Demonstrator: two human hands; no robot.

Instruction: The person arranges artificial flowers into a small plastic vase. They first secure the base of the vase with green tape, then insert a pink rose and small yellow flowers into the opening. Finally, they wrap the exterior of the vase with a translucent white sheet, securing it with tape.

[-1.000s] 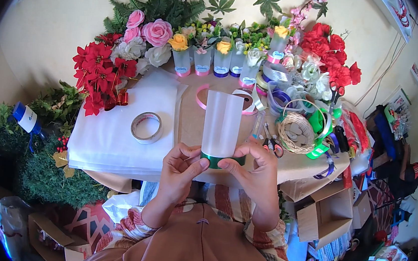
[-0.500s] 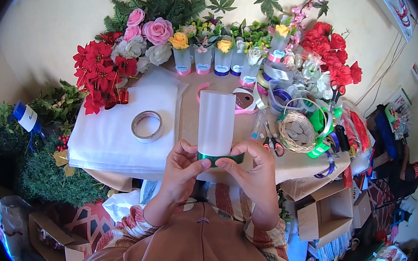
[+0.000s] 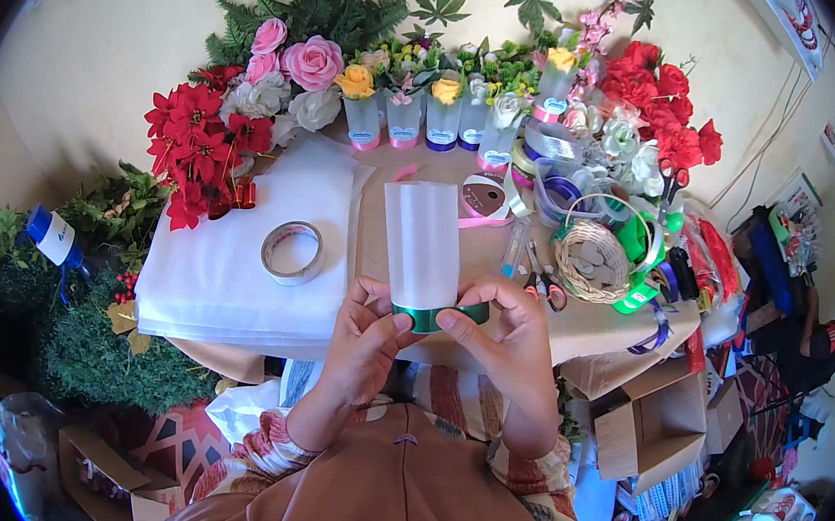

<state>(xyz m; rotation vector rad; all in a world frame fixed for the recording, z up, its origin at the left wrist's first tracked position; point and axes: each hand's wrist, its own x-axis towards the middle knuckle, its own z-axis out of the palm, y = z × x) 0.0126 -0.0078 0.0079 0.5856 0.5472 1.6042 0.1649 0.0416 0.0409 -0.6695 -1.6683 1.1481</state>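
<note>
A frosted white tube stands nearly upright between my hands at the near edge of the table, its top tilted slightly left. Shiny green ribbon runs round its lower end. My left hand pinches the tube's base and the ribbon between thumb and fingers. With its thumb across the front, my right hand grips the ribbon, part of which sticks out to the right of the tube. Fingers behind the tube are partly hidden.
Translucent sheets lie at left under a tape roll. Scissors, a cutter and a wicker basket sit at right. Frosted vases of flowers line the back. An open cardboard box stands below right.
The tube's top has tipped a little to the left. My right thumb has shifted slightly right along the green ribbon, and more ribbon shows across the tube's front.
</note>
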